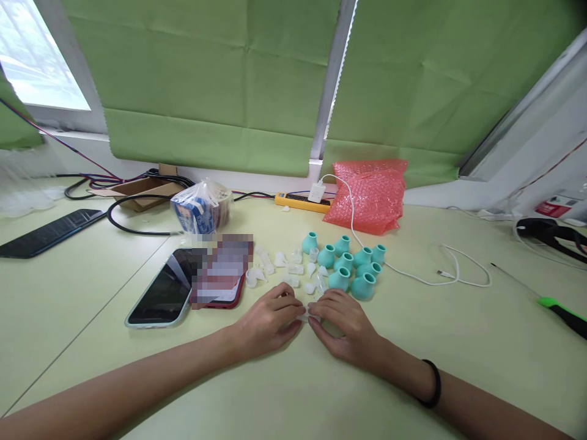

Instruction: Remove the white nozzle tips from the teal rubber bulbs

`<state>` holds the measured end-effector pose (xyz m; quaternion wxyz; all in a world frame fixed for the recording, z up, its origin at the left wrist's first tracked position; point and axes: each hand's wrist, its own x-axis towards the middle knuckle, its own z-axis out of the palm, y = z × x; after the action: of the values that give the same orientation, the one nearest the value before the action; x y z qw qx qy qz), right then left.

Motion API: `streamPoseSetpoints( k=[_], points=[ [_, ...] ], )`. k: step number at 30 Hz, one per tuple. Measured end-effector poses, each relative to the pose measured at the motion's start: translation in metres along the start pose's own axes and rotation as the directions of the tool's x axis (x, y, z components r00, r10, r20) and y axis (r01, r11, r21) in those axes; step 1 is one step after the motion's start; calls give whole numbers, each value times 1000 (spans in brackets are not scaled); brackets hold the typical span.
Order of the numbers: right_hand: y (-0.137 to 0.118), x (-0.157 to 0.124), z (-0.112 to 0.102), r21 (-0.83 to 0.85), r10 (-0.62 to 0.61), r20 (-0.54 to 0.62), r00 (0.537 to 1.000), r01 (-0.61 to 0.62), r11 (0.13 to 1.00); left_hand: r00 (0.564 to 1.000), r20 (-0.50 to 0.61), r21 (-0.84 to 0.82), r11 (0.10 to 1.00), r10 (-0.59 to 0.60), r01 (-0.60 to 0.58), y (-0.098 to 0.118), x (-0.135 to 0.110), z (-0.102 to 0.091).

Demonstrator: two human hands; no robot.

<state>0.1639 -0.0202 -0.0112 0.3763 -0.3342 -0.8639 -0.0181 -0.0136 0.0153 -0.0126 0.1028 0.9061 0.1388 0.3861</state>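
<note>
My left hand and my right hand rest on the pale green table, fingertips meeting. Both pinch a small clear plastic piece between them; its shape is mostly hidden by the fingers. Just beyond the hands lie several small translucent white plastic parts. To their right stands a cluster of several teal bell-shaped caps. A black band circles my right wrist.
Two phones lie left of the hands. A bagged box, a yellow power strip, a pink bubble-wrap bag, a white cable, a keyboard and a green-handled tool lie around.
</note>
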Motion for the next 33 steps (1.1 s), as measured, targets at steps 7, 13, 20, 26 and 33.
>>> streamPoseSetpoints(
  k=[7,13,20,26,33],
  points=[
    [1,0,0,-12,-8,5,1000,8,1000,998,47,14,999,-39,38,1,-1,-1],
    [2,1,0,-13,-9,19,1000,9,1000,1000,25,14,1000,-2,1,1,0,-1],
    [1,-1,2,-3,49,9,999,-49,999,1000,15,10,1000,20,-20,0,0,0],
    [1,0,2,-9,55,24,998,-55,998,999,20,5,1000,29,-29,0,-1,0],
    [0,2,0,-32,23,30,999,-22,999,998,14,6,998,55,-55,0,0,0]
  ],
)
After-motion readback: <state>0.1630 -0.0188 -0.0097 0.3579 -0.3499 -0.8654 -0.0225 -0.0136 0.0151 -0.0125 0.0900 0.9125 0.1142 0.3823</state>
